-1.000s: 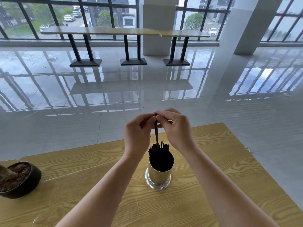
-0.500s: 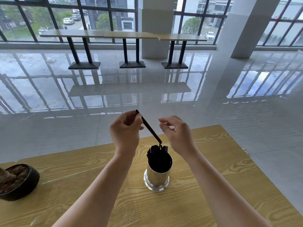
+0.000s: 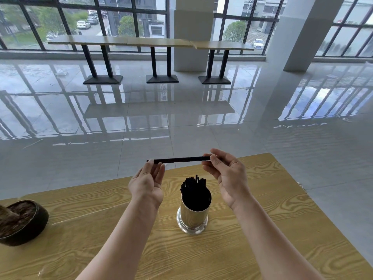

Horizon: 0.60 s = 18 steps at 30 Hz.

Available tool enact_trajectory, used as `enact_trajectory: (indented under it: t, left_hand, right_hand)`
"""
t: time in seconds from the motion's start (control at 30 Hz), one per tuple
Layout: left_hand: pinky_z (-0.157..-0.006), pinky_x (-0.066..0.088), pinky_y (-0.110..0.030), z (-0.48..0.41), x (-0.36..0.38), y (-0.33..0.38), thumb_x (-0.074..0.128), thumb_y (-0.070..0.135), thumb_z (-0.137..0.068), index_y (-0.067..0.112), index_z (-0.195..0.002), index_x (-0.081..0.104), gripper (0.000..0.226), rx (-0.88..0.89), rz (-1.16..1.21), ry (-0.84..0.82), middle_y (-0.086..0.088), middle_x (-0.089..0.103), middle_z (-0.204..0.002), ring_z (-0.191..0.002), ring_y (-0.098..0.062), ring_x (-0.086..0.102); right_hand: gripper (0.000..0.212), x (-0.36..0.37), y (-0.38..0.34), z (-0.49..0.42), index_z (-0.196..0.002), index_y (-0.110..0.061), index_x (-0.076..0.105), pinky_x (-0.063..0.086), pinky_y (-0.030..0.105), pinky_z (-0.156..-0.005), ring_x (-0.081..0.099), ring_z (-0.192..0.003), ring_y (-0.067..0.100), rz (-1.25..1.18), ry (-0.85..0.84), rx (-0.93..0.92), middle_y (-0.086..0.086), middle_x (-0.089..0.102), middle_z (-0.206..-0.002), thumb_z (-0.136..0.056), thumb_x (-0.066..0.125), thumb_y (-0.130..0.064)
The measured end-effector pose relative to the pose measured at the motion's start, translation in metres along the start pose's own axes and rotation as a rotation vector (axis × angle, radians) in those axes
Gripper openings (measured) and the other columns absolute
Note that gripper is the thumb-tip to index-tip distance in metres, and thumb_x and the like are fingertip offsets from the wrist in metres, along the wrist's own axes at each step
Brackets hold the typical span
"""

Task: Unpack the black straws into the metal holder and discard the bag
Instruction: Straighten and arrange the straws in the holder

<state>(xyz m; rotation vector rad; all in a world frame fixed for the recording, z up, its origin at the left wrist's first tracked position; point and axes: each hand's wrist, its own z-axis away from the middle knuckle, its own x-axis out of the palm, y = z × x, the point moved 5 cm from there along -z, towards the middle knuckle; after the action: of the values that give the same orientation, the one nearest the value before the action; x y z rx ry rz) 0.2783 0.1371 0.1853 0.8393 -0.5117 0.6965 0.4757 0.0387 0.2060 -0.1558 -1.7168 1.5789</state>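
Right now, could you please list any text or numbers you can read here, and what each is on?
Building outside the window: dark characters, cut by the frame edge, too blurred to read.
Metal holder, held straw, dark bowl: no text visible.

One view only: head-worn, wide-angle. Faces forward and down. Desk (image 3: 292,219) close beneath the lens, filling the lower frame, metal holder (image 3: 193,217) low centre. Upper frame: glossy floor (image 3: 181,126), far windows (image 3: 60,19) well beyond, along the top edge.
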Motion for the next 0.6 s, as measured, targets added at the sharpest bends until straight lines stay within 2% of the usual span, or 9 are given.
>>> enact_trajectory:
  t: [0.23,0.3,0.43,0.6]
  left_hand:
    - [-0.056,0.062,-0.029,-0.005,-0.008,-0.01,0.066,-0.002,-0.091,-0.002,-0.09,0.062,0.004,-0.047,-0.081,-0.035,-0.016,0.067,-0.082,-0.073,-0.026,0.071]
    - [-0.056,0.062,-0.03,-0.005,-0.01,-0.015,0.066,-0.003,-0.091,-0.002,-0.092,0.062,0.004,-0.05,-0.089,-0.03,-0.017,0.066,-0.084,-0.074,-0.027,0.071]
    - [-0.057,0.063,-0.031,-0.001,-0.014,-0.033,0.066,-0.003,-0.091,-0.005,-0.094,0.064,0.004,-0.079,-0.154,-0.065,-0.02,0.07,-0.082,-0.066,-0.027,0.075]
    - [-0.057,0.062,-0.032,-0.001,-0.02,-0.048,0.069,0.001,-0.088,-0.005,-0.098,0.067,0.012,-0.123,-0.237,-0.109,-0.022,0.076,-0.083,-0.069,-0.03,0.076]
  right_hand:
    - [0.024,0.003,-0.012,0.003,-0.117,-0.002,0.065,0.061,0.03,-0.069,0.074,-0.083,0.028,-0.042,0.005,-0.059,0.021,0.075,-0.106,-0.094,0.064,-0.003]
    - [0.02,0.005,-0.014,0.004,-0.113,-0.003,0.066,0.061,0.03,-0.067,0.074,-0.081,0.027,-0.026,0.007,-0.083,0.021,0.075,-0.105,-0.093,0.065,-0.005]
    - [0.009,0.006,-0.016,0.007,-0.101,-0.008,0.071,0.059,0.029,-0.065,0.072,-0.08,0.024,0.118,-0.003,-0.137,0.016,0.077,-0.101,-0.094,0.065,-0.008]
    - [0.009,0.001,-0.04,0.003,-0.101,-0.009,0.072,0.057,0.029,-0.065,0.075,-0.084,0.019,0.338,0.03,-0.255,0.007,0.08,-0.093,-0.094,0.066,-0.008]
